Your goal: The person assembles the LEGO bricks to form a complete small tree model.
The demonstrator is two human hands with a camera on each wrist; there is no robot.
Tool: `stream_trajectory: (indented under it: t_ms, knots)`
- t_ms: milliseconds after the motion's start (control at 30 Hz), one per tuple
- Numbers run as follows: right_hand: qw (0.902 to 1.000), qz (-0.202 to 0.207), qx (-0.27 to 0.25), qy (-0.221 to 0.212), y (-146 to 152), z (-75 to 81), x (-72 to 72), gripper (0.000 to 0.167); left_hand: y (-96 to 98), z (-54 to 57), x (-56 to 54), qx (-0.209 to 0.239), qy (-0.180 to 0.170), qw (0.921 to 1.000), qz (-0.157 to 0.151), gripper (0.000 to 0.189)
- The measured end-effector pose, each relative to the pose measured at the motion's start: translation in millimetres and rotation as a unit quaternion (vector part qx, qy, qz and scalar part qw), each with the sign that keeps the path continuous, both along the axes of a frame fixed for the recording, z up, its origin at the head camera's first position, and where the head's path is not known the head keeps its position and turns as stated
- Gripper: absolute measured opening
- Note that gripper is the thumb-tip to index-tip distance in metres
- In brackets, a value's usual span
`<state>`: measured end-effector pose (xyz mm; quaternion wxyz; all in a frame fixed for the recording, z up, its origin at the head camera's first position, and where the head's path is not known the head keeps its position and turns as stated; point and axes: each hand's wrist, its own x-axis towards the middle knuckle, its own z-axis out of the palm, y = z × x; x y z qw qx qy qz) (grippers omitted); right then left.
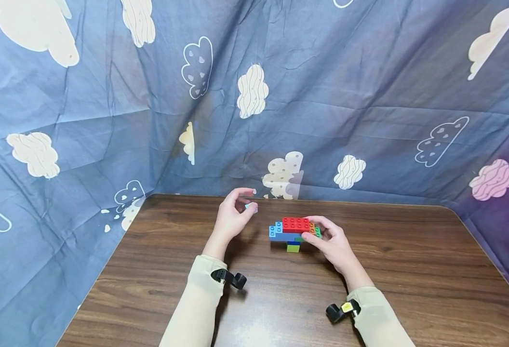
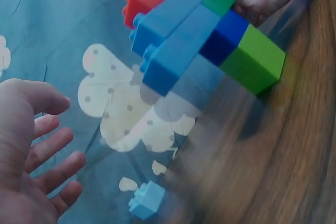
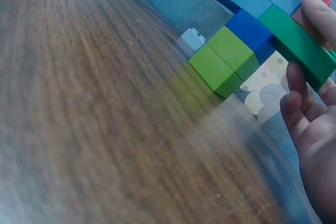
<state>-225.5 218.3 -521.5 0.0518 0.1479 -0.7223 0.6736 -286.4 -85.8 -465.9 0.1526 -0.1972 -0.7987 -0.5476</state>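
Note:
A toy-brick structure stands on the table, with red, blue, orange and green bricks across the top. Under them, a dark blue brick and lime green bricks form a narrow stem. My right hand grips the structure's right end, the thumb at the near side and fingers behind. To the left, my left hand holds nothing, its fingers loosely bent and spread. Just past it lies a small light blue brick, apart from the fingers in the left wrist view.
The brown wooden table ends at the back against a blue cloth with printed clouds. Cloth also hangs along the left and right sides. Each sleeved forearm carries a black wrist camera.

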Motion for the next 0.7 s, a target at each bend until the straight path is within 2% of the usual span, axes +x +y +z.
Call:
stream_trajectory:
  t_ms: [167, 400, 700]
  knots:
    - [1.0, -0.001, 0.002, -0.005, 0, -0.4, 0.6, 0.04, -3.4, -11.9, -4.9, -0.019, -0.036, 0.9989, 0.023, 0.04]
    - [0.9999, -0.004, 0.008, -0.007, 1, -0.9, 0.3, 0.04, -3.3, -36.3, -13.1, -0.073, -0.035, 0.9962, 0.034, 0.051]
    - [0.9999, -0.002, 0.009, -0.008, 1, -0.4, -0.1, 0.041, -7.8, -48.1, -13.7, -0.092, -0.088, 0.9915, 0.028, 0.066]
